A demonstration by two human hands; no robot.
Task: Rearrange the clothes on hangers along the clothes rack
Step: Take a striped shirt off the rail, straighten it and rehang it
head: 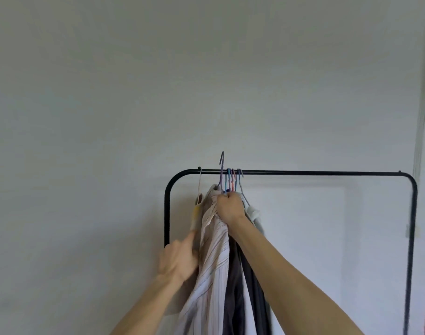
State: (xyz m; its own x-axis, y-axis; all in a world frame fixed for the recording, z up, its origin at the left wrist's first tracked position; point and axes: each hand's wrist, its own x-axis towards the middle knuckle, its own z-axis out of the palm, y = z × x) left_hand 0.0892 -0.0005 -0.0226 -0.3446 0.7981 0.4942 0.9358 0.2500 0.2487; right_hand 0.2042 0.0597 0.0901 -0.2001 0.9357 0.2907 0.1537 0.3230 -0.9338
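Gripping the bunched hangers [232,182] at the rail's [303,173] left end, the right hand [229,207] curls tight. The left hand [179,259], fingers straight, presses into the shirts [214,250]. Likely next: lift and spread them rightward.

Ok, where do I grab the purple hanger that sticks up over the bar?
I'd take the purple hanger by its neck, just under the hook, from the front and below: the hook stands above the rail, and clothes cover its shoulders.
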